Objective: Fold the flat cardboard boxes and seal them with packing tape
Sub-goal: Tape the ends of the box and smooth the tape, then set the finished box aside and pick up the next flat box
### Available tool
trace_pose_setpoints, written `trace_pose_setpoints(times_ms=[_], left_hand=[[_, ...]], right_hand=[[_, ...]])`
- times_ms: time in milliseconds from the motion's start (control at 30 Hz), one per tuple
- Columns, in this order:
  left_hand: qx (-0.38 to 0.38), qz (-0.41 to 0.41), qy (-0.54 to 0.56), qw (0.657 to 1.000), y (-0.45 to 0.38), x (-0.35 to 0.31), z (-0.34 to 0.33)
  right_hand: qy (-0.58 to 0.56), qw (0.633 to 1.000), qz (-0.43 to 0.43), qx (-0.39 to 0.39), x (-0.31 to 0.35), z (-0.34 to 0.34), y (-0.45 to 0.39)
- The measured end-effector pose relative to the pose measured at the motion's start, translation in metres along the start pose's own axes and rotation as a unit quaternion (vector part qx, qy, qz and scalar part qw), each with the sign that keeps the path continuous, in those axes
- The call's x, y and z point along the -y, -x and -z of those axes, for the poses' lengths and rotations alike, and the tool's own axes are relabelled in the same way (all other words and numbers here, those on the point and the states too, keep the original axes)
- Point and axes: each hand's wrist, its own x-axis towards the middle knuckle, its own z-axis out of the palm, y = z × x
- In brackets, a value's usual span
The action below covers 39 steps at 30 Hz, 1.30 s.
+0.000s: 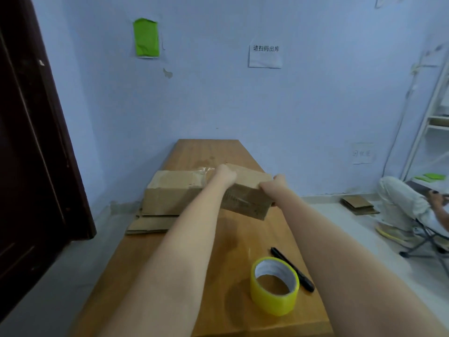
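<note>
Head view: both arms reach forward over a wooden table (194,244).
Box: a cardboard box (245,198), partly formed, is held at the far middle of the table, its long axis running left to right and tilted.
Left hand (226,173): curled over the box's upper far edge; fingers hidden.
Right hand (273,184): grips the box's right end.
Flat stack: more flat cardboard (167,198) lies to the left, just beside the held box.
Tape roll (275,285): yellowish, standing near the body, nearer the right arm and well apart from the box.
Marker (292,269): black, just beside the roll.
Writing: wall notice (265,55) reads "请扫码出库"; box print is blurred.
</note>
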Motion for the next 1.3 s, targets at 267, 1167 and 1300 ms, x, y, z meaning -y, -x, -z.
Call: trace_pose_setpoints(times_ms=[267, 1167, 1300], left_hand=[[-0.083, -0.027, 0.072, 0.994, -0.038, 0.062, -0.076], [-0.105, -0.025, 0.025, 0.994, -0.210, 0.084, -0.166], [-0.115, -0.018, 0.027, 0.993, -0.242, 0.083, -0.171]], right_hand=[[-0.090, 0.985, 0.133, -0.068, -0.052, -0.024, -0.064], [-0.128, 0.979, 0.134, -0.087, -0.096, -0.077, -0.249], [-0.162, 0.975, 0.149, -0.043, -0.093, -0.084, -0.280]])
